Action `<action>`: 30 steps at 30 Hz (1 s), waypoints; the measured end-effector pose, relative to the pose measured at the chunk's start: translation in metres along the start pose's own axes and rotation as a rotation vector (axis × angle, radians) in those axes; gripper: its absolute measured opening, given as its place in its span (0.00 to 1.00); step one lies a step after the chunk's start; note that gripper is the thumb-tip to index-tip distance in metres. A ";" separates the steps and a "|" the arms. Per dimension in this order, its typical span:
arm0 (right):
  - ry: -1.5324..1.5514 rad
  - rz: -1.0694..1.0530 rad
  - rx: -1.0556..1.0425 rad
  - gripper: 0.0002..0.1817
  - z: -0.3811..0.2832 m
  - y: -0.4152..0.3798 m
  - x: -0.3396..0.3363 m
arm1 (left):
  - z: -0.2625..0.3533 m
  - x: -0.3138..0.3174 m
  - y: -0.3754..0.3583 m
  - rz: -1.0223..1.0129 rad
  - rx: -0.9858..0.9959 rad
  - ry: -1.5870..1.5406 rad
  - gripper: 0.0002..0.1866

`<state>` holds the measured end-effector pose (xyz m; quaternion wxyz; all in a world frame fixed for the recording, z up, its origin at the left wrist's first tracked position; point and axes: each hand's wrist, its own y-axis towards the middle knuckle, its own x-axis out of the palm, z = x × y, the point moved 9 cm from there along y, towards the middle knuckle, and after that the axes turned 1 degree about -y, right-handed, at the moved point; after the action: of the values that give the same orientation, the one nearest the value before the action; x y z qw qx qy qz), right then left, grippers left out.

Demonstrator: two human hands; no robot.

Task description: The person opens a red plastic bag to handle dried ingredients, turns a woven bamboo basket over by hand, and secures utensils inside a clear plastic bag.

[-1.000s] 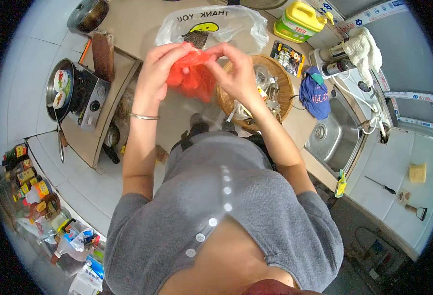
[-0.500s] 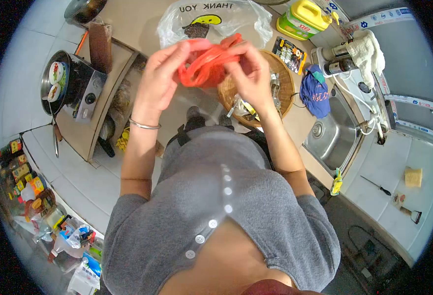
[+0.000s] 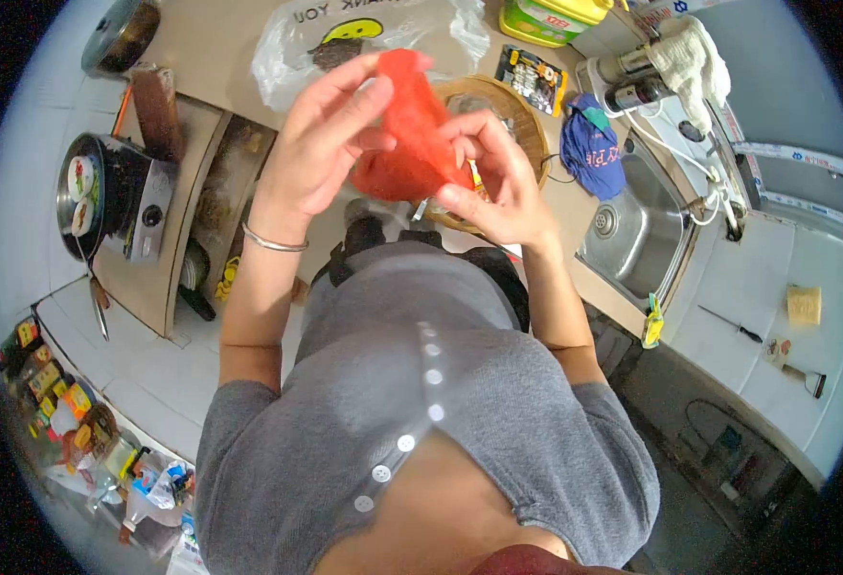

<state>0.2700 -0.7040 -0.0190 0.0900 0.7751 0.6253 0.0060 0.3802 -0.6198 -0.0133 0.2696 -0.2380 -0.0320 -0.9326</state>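
A thin red plastic bag (image 3: 407, 134) hangs between my hands in front of me, partly spread out. My left hand (image 3: 321, 144), with a silver bangle on the wrist, has its fingers curled at the upper left edge of the bag. On the other side, my right hand (image 3: 498, 182) pinches the bag's lower right part between thumb and fingers. Behind the bag is a round woven basket (image 3: 534, 125) holding small packets, largely covered by the bag and my right hand. A clear plastic bag (image 3: 278, 62) printed "THANK YOU" lies on the counter beyond.
At left, a wok (image 3: 72, 216) with two small white dishes sits on a stove (image 3: 151, 213). To the right are a blue cloth cap (image 3: 589, 153), a metal sink (image 3: 632, 230) and a yellow-green jug (image 3: 546, 21). Bottles (image 3: 77, 398) crowd the lower left.
The red bag has gone from a loose bunch to a longer, more spread shape. My right hand has moved lower. The whole view has shifted slightly.
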 end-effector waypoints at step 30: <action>-0.174 0.501 0.399 0.60 0.011 -0.108 -0.097 | -0.030 0.018 -0.038 0.002 -0.085 0.416 0.20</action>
<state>0.1455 -0.7772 -0.0353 -0.0148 0.9048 0.3940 -0.1608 0.3341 -0.6021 -0.0287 0.2612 -0.0515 0.0638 -0.9618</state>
